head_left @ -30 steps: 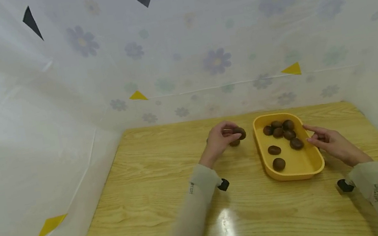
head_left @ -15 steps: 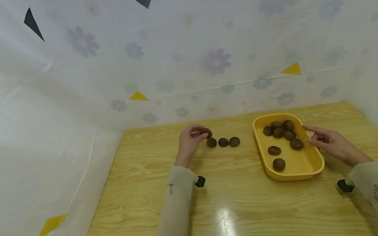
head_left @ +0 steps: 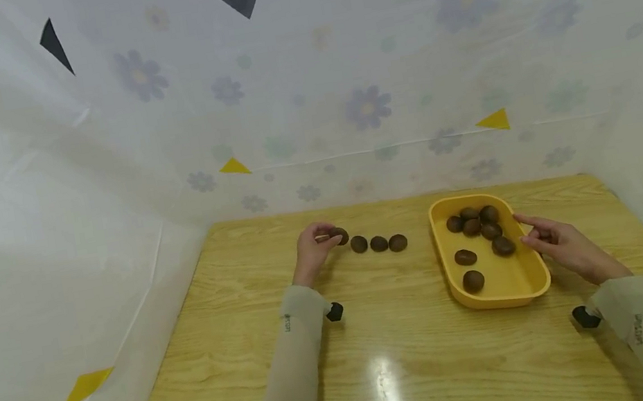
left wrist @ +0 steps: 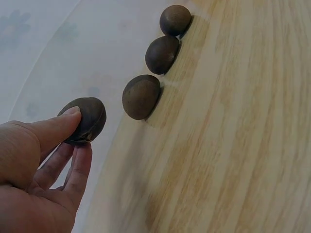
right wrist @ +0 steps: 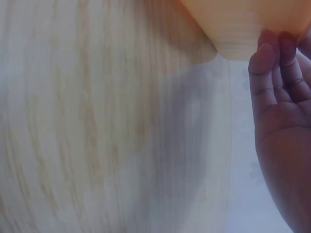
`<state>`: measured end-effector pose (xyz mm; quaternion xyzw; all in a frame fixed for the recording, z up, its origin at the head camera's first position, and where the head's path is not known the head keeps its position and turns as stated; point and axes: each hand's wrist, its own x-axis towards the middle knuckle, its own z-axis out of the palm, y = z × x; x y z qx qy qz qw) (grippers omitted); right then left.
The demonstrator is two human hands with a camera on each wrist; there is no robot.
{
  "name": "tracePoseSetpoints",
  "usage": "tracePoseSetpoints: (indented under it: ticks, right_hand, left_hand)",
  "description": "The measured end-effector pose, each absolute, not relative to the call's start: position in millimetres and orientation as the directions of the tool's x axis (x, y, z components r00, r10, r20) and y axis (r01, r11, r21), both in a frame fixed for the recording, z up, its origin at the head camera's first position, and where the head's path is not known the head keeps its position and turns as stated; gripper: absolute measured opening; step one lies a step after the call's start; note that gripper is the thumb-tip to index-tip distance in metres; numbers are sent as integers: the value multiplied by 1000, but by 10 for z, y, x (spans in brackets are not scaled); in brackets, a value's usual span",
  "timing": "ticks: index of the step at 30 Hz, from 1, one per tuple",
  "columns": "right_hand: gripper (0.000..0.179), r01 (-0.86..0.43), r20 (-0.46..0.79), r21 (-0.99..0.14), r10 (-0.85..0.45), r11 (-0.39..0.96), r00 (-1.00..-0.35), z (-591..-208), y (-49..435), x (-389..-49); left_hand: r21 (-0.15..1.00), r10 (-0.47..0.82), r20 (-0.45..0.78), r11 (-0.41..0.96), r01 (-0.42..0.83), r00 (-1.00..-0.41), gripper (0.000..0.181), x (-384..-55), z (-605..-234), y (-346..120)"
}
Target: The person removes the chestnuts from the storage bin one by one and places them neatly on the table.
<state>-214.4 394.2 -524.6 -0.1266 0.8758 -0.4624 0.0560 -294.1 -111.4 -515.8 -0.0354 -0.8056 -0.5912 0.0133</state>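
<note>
My left hand [head_left: 311, 252] pinches a dark brown, smooth, nut-like ball [left wrist: 90, 119] between thumb and fingers, at the left end of a row. Three similar balls stand in that row; the nearest ball [left wrist: 142, 97] is a short gap from the held one, and the farthest ball [head_left: 397, 242] lies toward the tray. On the right, my right hand [head_left: 572, 248] holds the right side of a yellow tray [head_left: 496, 303], thumb and index fingertip at its rim. In the right wrist view, bent fingers [right wrist: 263, 58] lie against the tray's outer wall.
Several more brown balls [head_left: 472, 227] sit in the tray, mostly toward its back. The wood-grain table [head_left: 436, 364] ends at a white flowered sheet [head_left: 318, 180] behind, with sheeting along both sides too.
My left hand has carried the ball leftward, from beyond the row's right part to its left end, and lowered it. The right hand and tray stay in place.
</note>
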Motion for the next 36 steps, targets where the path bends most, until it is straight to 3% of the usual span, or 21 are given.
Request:
tracePoseSetpoints:
  ticks: [15, 36]
  right_hand:
    - [61, -191, 41, -821, -278, 538, -960, -5208, 3930, -2138]
    - [62, -171, 23, -816, -265, 552, -964, -5218, 3926, -2138]
  left_hand:
    - [919, 25, 8, 395, 17, -1000, 24, -2946, -5273, -1108]
    - [872, 45, -42, 489, -14, -998, 32, -2971, -5308, -1159]
